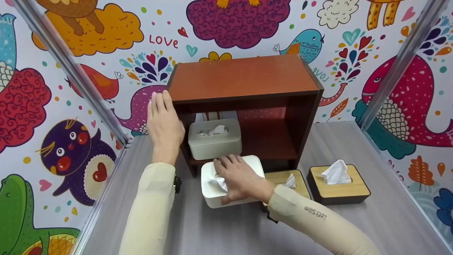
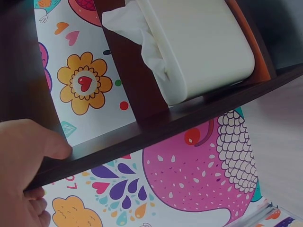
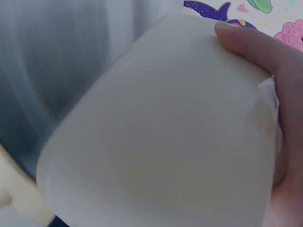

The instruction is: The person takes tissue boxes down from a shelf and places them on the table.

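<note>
A white tissue box, a tissue poking out of its top, is in front of the brown wooden shelf. My right hand grips this box from above, thumb on the near side and fingers across the top; in the right wrist view its pale side fills the middle. My left hand holds the shelf's left side panel. In the left wrist view the thumb lies on the panel's inner side, with fingers on the outer side. Inside the shelf, at left, sits a grey-beige tissue box.
Right of the white box stands a wood-topped tissue box, partly hidden by my right arm. Farther right is another wood-topped, dark-sided tissue box. Cartoon-printed walls with metal posts surround the grey table.
</note>
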Action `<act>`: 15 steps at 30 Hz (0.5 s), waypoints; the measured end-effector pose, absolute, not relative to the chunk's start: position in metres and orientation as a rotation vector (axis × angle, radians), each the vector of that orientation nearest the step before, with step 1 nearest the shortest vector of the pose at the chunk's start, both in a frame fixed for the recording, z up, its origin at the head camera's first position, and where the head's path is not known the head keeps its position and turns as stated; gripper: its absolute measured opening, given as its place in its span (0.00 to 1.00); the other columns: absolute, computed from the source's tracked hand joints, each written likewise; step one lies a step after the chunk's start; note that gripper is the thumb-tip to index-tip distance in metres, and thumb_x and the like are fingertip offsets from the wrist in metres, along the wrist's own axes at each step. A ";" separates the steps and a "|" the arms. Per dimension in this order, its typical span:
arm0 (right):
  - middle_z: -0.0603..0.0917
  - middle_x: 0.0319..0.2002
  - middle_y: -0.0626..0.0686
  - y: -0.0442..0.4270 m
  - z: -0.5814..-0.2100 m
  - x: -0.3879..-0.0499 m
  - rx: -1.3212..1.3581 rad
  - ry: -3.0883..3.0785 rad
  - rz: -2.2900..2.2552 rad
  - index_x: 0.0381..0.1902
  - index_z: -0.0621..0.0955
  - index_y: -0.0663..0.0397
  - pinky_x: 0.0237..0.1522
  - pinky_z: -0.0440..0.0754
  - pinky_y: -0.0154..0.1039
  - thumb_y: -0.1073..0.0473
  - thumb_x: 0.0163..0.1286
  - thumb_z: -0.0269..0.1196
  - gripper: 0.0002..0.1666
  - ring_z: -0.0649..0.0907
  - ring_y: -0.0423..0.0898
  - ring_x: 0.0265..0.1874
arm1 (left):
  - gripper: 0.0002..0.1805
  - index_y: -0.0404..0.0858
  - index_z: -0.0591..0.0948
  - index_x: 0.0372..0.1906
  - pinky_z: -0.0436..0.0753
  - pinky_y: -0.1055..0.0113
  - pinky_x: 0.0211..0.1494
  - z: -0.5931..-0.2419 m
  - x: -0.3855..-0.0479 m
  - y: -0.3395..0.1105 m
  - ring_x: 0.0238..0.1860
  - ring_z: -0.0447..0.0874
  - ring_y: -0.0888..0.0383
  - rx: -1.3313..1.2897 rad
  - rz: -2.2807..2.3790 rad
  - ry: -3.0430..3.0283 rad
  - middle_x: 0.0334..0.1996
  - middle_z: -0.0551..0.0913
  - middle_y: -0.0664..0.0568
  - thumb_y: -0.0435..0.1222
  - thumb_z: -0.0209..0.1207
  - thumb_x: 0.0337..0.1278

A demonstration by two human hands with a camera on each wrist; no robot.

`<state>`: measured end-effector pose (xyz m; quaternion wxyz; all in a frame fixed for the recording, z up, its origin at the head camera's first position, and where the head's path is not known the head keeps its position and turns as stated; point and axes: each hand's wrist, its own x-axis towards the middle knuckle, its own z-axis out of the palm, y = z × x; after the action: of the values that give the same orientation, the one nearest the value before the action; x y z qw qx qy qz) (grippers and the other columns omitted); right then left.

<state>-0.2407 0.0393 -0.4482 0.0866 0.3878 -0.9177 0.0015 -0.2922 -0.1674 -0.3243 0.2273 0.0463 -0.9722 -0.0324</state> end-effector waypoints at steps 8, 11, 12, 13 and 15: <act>0.72 0.61 0.56 0.020 -0.462 -0.238 1.113 -2.797 -0.065 0.71 0.62 0.57 0.66 0.70 0.49 0.20 0.32 0.69 0.74 0.72 0.54 0.60 | 0.46 0.34 0.47 0.75 0.47 0.56 0.82 -0.324 -0.292 -0.168 0.78 0.46 0.43 0.126 -0.107 -2.674 0.74 0.53 0.37 0.32 0.60 0.56; 0.73 0.61 0.56 0.016 -0.469 -0.238 1.106 -2.806 -0.049 0.71 0.61 0.57 0.67 0.70 0.50 0.21 0.33 0.69 0.74 0.73 0.54 0.61 | 0.46 0.34 0.47 0.75 0.47 0.56 0.82 -0.325 -0.292 -0.168 0.78 0.46 0.43 0.121 -0.112 -2.669 0.74 0.53 0.37 0.32 0.60 0.56; 0.73 0.61 0.56 0.015 -0.472 -0.238 1.103 -2.808 -0.048 0.72 0.61 0.57 0.67 0.70 0.50 0.21 0.33 0.69 0.74 0.73 0.54 0.61 | 0.46 0.34 0.47 0.75 0.47 0.56 0.82 -0.325 -0.292 -0.168 0.78 0.46 0.43 0.120 -0.115 -2.667 0.74 0.53 0.37 0.32 0.60 0.56; 0.73 0.61 0.56 0.014 -0.474 -0.238 1.100 -2.810 -0.051 0.72 0.61 0.58 0.67 0.70 0.50 0.21 0.33 0.69 0.74 0.73 0.54 0.61 | 0.46 0.33 0.48 0.75 0.47 0.56 0.82 -0.325 -0.292 -0.168 0.78 0.47 0.43 0.117 -0.115 -2.663 0.74 0.54 0.37 0.32 0.60 0.56; 0.73 0.62 0.56 0.012 -0.479 -0.237 1.093 -2.816 -0.062 0.72 0.61 0.58 0.67 0.70 0.50 0.21 0.33 0.69 0.74 0.73 0.54 0.61 | 0.46 0.33 0.47 0.75 0.46 0.56 0.82 -0.325 -0.292 -0.169 0.78 0.46 0.43 0.114 -0.120 -2.660 0.74 0.53 0.37 0.32 0.60 0.56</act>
<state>-0.2374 0.0116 -0.4791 0.0600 0.3611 -0.9304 -0.0205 -0.2916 -0.1685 -0.3252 0.2357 0.0415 -0.9699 -0.0439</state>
